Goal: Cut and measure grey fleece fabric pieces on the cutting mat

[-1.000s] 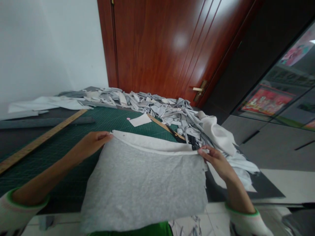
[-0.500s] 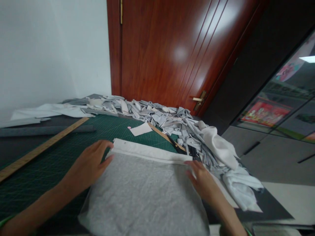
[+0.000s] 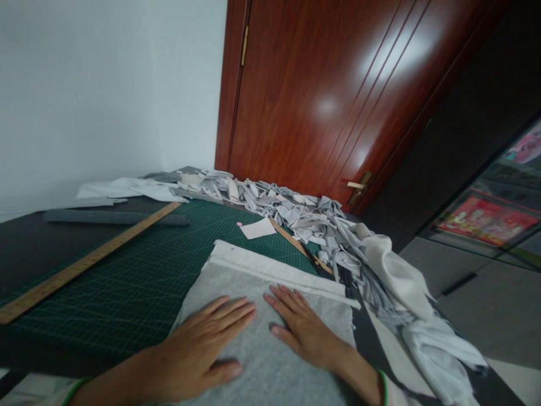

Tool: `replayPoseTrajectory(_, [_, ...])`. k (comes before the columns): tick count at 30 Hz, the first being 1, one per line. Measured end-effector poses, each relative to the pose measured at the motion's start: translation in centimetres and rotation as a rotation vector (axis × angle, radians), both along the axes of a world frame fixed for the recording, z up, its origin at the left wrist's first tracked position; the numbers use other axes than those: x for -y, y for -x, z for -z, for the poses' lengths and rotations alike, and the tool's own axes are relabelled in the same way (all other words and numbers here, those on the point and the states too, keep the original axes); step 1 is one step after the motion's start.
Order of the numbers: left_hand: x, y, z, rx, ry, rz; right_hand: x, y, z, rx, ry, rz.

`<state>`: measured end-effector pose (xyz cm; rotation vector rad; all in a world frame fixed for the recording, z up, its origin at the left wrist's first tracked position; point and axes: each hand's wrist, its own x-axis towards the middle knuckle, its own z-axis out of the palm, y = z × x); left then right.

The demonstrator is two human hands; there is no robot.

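Note:
A grey piece of fabric (image 3: 249, 361) lies spread in front of me, running off the bottom of the view. Along its far edge is a white fabric strip (image 3: 279, 268) with a small hole or dot near its left end. My left hand (image 3: 211, 338) rests flat on the grey fabric, fingers stretched to the right. On the same fabric, right of it, my right hand (image 3: 300, 327) lies open with its fingers pointing away and to the left. The two hands are apart, and neither grips anything.
Under the fabric is a green cutting mat (image 3: 139, 282), crossed at left by a long wooden ruler (image 3: 93, 259). Beyond lie a white card (image 3: 257, 228), a second wooden strip (image 3: 289, 239), a dark roll (image 3: 114, 217) and heaped fabric scraps (image 3: 291, 211). A brown door (image 3: 304, 101) stands behind.
Both hands have left the far corners of the fabric and come inward and nearer, now flat on its surface. The fabric's far edge tilts more, and the whole view has shifted.

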<state>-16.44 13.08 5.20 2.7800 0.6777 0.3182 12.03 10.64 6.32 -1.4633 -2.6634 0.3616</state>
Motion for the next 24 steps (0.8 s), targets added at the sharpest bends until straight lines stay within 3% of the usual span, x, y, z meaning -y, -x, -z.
replayPoseTrajectory(8, [0.6, 0.0, -1.0, -0.031, 0.097, -0.029, -3.1, -1.8, -2.0, 0.145, -0.007, 0.173])
replayPoseTrajectory(13, [0.7, -0.9, -3.9, -0.158, 0.151, -0.041, -4.7, -2.5, -3.4, 0.14, 0.066, 0.189])
replayPoseTrajectory(17, [0.1, -3.2, -5.9, -0.219, 0.122, -0.036, -6.3, -2.2, -4.4, 0.091, 0.11, 0.148])
replayPoseTrajectory(20, [-1.4, -5.3, -5.5, -0.214, 0.077, 0.047, -7.1, -1.3, -4.5, 0.01, 0.067, 0.143])
replayPoseTrajectory(24, [-3.8, -7.4, -3.3, -0.125, 0.03, 0.105, -8.0, -0.5, -3.8, -0.028, 0.002, 0.19])
